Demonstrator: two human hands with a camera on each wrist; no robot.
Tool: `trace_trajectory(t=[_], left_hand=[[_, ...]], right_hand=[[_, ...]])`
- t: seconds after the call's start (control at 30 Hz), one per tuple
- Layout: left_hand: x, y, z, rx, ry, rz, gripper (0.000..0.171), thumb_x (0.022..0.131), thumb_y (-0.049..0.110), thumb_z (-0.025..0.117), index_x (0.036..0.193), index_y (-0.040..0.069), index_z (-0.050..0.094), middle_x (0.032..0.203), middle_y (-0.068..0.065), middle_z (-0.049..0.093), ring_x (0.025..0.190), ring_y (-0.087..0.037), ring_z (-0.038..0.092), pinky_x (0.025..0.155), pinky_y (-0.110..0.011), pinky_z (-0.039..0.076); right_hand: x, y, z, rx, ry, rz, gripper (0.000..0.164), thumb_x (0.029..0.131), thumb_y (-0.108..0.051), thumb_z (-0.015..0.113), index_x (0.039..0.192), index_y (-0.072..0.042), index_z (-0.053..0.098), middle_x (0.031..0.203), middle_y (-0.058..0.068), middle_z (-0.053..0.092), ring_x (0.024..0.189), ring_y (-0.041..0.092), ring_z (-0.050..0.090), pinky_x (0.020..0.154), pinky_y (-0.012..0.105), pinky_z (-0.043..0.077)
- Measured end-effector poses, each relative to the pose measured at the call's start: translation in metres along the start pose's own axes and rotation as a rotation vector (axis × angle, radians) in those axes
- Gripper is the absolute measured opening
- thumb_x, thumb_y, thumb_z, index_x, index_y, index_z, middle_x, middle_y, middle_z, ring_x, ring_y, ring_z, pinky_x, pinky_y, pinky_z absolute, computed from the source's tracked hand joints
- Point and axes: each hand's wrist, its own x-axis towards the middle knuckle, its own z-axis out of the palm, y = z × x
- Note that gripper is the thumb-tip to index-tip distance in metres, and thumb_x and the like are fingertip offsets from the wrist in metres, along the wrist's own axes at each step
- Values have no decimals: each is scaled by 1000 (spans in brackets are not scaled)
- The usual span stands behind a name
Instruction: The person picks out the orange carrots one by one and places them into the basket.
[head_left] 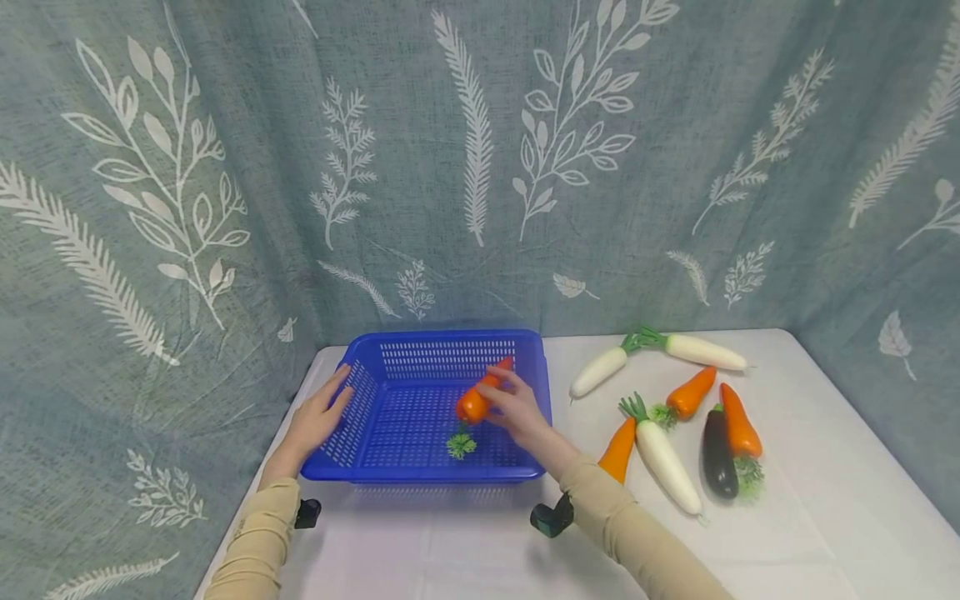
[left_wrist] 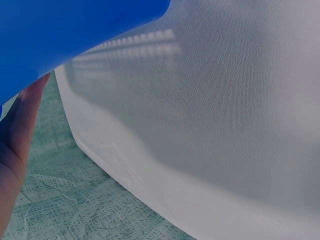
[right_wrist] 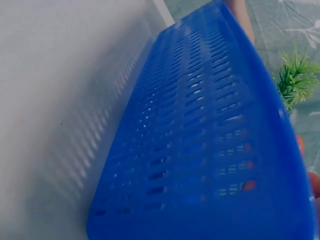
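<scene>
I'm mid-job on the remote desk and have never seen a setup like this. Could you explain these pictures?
There is no machine: a person works with two bare hands, the left grip and the right grip. The widest picture comes from a camera worn on the head, looking forward and down. The other two come from wrist cameras: the left shows mostly white table, the right mostly the slotted outside of the blue basket.

The right grip holds an orange carrot, leafy end towards the person, over the basket. The left grip is at the basket's left side. To the basket's right lie three white radishes, three more carrots, one partly hidden by the right sleeve, and an eggplant.
</scene>
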Motion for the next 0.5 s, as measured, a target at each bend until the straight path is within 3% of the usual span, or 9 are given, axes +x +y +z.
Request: trace_trajectory(t=[0.27, 0.5], left_hand=[[0, 1, 0, 4, -15, -17, 55, 104, 34, 32, 150, 4, 24, 155, -21, 23, 137, -48, 27, 110, -66, 22], [1, -2, 1, 18, -8, -15, 54, 103, 30, 33, 149, 3, 25, 154, -21, 23, 137, -48, 28, 109, -65, 22]], right_hand=[[5, 9, 7, -19, 56, -6, 50, 88, -5, 59, 135, 5, 44, 130, 29, 46, 98, 28, 61, 89, 49, 54], [8, 16, 19, -61, 83, 2, 51, 86, -2, 61, 134, 6, 45, 131, 31, 45, 108, 40, 59, 86, 49, 55]])
